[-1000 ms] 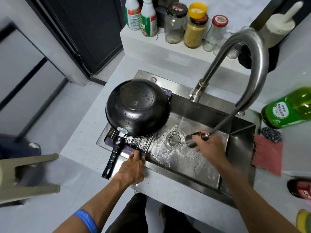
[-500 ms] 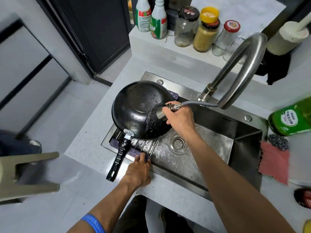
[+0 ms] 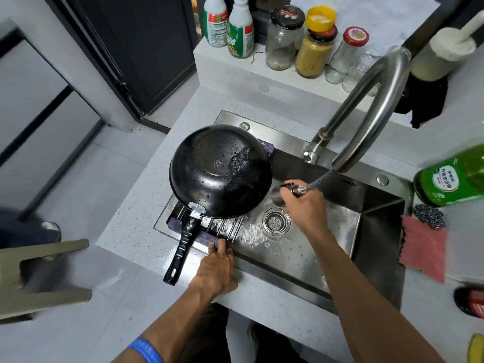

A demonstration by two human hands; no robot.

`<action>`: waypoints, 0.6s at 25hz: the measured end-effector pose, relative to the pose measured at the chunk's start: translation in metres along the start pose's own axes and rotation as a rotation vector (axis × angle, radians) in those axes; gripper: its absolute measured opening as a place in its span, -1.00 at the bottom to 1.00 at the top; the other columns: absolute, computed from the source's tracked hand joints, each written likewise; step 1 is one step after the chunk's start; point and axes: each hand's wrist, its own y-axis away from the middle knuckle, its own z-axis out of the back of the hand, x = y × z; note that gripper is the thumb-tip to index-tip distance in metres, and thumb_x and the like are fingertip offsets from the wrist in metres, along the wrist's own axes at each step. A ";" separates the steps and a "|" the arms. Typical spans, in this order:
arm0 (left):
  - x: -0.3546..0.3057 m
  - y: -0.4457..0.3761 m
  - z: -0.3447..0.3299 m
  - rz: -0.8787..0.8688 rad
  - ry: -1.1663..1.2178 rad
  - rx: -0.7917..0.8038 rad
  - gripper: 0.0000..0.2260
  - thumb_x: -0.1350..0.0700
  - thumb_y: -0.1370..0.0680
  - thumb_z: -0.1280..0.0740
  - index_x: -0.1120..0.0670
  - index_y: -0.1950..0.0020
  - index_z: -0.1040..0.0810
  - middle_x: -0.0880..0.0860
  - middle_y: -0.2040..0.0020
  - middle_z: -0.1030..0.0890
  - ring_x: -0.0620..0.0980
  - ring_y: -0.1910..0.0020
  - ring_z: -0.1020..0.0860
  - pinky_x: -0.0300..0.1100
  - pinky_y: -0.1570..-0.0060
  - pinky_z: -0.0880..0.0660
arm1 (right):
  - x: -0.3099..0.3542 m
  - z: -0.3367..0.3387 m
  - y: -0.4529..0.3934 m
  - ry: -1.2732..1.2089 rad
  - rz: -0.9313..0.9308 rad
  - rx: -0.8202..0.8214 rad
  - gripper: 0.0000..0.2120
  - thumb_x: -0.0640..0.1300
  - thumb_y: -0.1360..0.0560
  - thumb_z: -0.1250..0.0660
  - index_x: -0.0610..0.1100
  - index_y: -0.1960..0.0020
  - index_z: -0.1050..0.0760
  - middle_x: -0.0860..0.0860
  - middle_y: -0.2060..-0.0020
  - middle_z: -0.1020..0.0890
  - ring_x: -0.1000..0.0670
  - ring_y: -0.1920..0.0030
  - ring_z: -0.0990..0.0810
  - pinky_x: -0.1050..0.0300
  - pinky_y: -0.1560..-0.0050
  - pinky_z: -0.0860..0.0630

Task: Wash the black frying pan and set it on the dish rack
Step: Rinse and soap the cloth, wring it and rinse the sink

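Observation:
The black frying pan (image 3: pixel 220 171) lies upside down and wet on the purple-edged dish rack (image 3: pixel 207 238) over the left end of the sink, its handle (image 3: pixel 183 247) pointing toward me. My right hand (image 3: pixel 303 205) grips the pull-out sprayer head (image 3: pixel 297 189) just right of the pan's rim, above the drain. My left hand (image 3: pixel 216 265) rests on the counter edge with its fingertips on the rack's front bar, beside the handle.
The steel sink (image 3: pixel 377 224) has a drain (image 3: pixel 275 221) and a tall curved faucet (image 3: pixel 377 100). Jars and bottles line the back ledge (image 3: pixel 262 77). A green soap bottle (image 3: pixel 450 176), steel scourer (image 3: pixel 429 216) and pink cloth (image 3: pixel 424 247) lie to the right.
My right hand pulled the sprayer back off the pan's bottom, moving right and down to the pan's rim over the drain. The left hand stayed on the rack.

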 end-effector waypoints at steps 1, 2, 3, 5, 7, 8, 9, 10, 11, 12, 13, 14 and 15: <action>0.000 0.000 -0.001 -0.002 -0.008 0.003 -0.41 0.07 -0.52 -0.23 0.21 -0.49 -0.13 0.18 -0.44 -0.01 0.36 -0.48 0.01 0.03 -0.20 -0.47 | -0.006 0.003 -0.001 -0.010 -0.016 0.021 -0.89 -0.01 -0.47 -0.37 0.03 0.17 -0.65 0.06 0.34 -0.72 0.00 0.33 -0.69 0.14 0.34 -0.59; 0.000 -0.001 -0.003 -0.005 -0.014 0.002 -0.39 0.05 -0.52 -0.23 0.22 -0.50 -0.10 0.19 -0.45 0.01 0.36 -0.48 0.02 0.04 -0.21 -0.46 | -0.012 0.005 -0.002 -0.006 0.007 0.071 -0.89 -0.02 -0.48 -0.38 -0.02 0.12 -0.66 0.03 0.31 -0.73 -0.05 0.29 -0.70 0.10 0.31 -0.61; 0.002 -0.002 -0.005 -0.003 -0.020 -0.004 -0.36 0.03 -0.52 -0.23 0.21 -0.51 -0.08 0.20 -0.46 0.02 0.37 -0.49 0.04 0.04 -0.23 -0.45 | -0.015 0.007 -0.002 -0.009 0.040 0.121 -0.89 -0.03 -0.49 -0.40 -0.03 0.08 -0.67 0.02 0.30 -0.73 -0.06 0.25 -0.71 0.04 0.26 -0.63; 0.004 -0.004 -0.009 -0.005 -0.024 -0.008 -0.32 0.00 -0.51 -0.23 0.20 -0.52 -0.04 0.20 -0.47 0.03 0.36 -0.49 0.05 0.05 -0.27 -0.43 | -0.017 0.014 -0.005 -0.035 0.060 0.090 -0.90 -0.05 -0.50 -0.41 -0.03 0.03 -0.68 0.00 0.29 -0.73 -0.09 0.23 -0.71 -0.08 0.19 -0.66; 0.006 -0.008 -0.013 -0.016 -0.019 -0.016 -0.30 -0.03 -0.50 -0.24 0.20 -0.53 -0.04 0.19 -0.47 0.02 0.35 -0.49 0.06 0.06 -0.33 -0.38 | -0.020 0.021 -0.012 -0.029 0.045 0.006 -0.91 -0.06 -0.50 -0.40 -0.03 0.07 -0.67 -0.04 0.32 -0.71 -0.10 0.27 -0.69 -0.09 0.22 -0.66; 0.006 -0.009 -0.015 -0.015 -0.013 -0.023 -0.30 -0.04 -0.49 -0.24 0.20 -0.53 -0.05 0.18 -0.47 0.01 0.35 -0.49 0.05 0.07 -0.34 -0.36 | -0.022 0.022 -0.012 -0.003 0.048 0.018 -0.90 -0.04 -0.50 -0.39 -0.03 0.11 -0.67 -0.03 0.34 -0.70 -0.06 0.31 -0.67 -0.03 0.30 -0.62; 0.007 -0.010 -0.017 -0.009 -0.004 -0.026 -0.30 -0.05 -0.49 -0.24 0.20 -0.52 -0.06 0.17 -0.46 0.00 0.35 -0.49 0.04 0.07 -0.34 -0.37 | -0.020 0.019 -0.010 0.004 0.054 0.058 -0.88 -0.01 -0.49 -0.38 -0.03 0.12 -0.66 -0.01 0.35 -0.70 0.01 0.36 -0.64 0.07 0.37 -0.54; 0.007 -0.011 -0.018 -0.004 0.006 -0.025 -0.31 -0.05 -0.49 -0.24 0.20 -0.52 -0.07 0.15 -0.45 0.00 0.36 -0.48 0.04 0.07 -0.33 -0.37 | -0.017 0.013 -0.007 -0.019 0.059 0.106 -0.86 0.03 -0.47 -0.38 0.00 0.10 -0.67 0.03 0.35 -0.70 0.10 0.41 -0.61 0.16 0.40 -0.48; 0.007 -0.012 -0.019 -0.003 0.014 -0.025 -0.31 -0.06 -0.48 -0.24 0.20 -0.51 -0.10 0.13 -0.43 -0.02 0.36 -0.48 0.04 0.07 -0.32 -0.38 | -0.012 0.008 -0.003 -0.059 0.058 0.146 -0.84 0.09 -0.43 -0.39 0.06 0.07 -0.67 0.07 0.37 -0.70 0.16 0.43 -0.58 0.22 0.40 -0.47; 0.007 -0.012 -0.019 -0.007 0.017 -0.026 -0.32 -0.06 -0.48 -0.24 0.19 -0.50 -0.12 0.13 -0.41 -0.04 0.37 -0.48 0.03 0.07 -0.33 -0.37 | -0.007 0.004 -0.003 -0.097 0.052 0.173 -0.80 0.17 -0.38 -0.40 0.13 0.05 -0.66 0.09 0.37 -0.69 0.18 0.43 -0.58 0.26 0.41 -0.48; 0.007 -0.013 -0.018 -0.013 0.017 -0.027 -0.33 -0.05 -0.47 -0.24 0.19 -0.49 -0.14 0.13 -0.38 -0.08 0.37 -0.47 0.02 0.07 -0.34 -0.36 | -0.003 0.003 -0.004 -0.129 0.044 0.192 -0.78 0.22 -0.35 -0.41 0.18 0.05 -0.63 0.08 0.35 -0.70 0.17 0.40 -0.60 0.28 0.41 -0.50; 0.007 -0.013 -0.017 -0.017 0.016 -0.022 -0.34 -0.05 -0.46 -0.24 0.19 -0.48 -0.14 0.15 -0.37 -0.10 0.36 -0.47 0.01 0.07 -0.36 -0.34 | -0.002 0.005 -0.009 -0.134 0.044 0.181 -0.81 0.19 -0.38 -0.41 0.19 0.04 -0.60 0.03 0.30 -0.72 0.12 0.38 -0.63 0.26 0.40 -0.54; 0.007 -0.012 -0.016 -0.016 0.016 -0.016 -0.34 -0.04 -0.46 -0.23 0.19 -0.49 -0.13 0.15 -0.37 -0.11 0.35 -0.47 0.00 0.07 -0.37 -0.32 | -0.005 0.009 -0.014 -0.122 0.047 0.142 -0.87 0.10 -0.46 -0.41 0.14 0.01 -0.61 -0.03 0.26 -0.72 0.05 0.37 -0.62 0.24 0.40 -0.56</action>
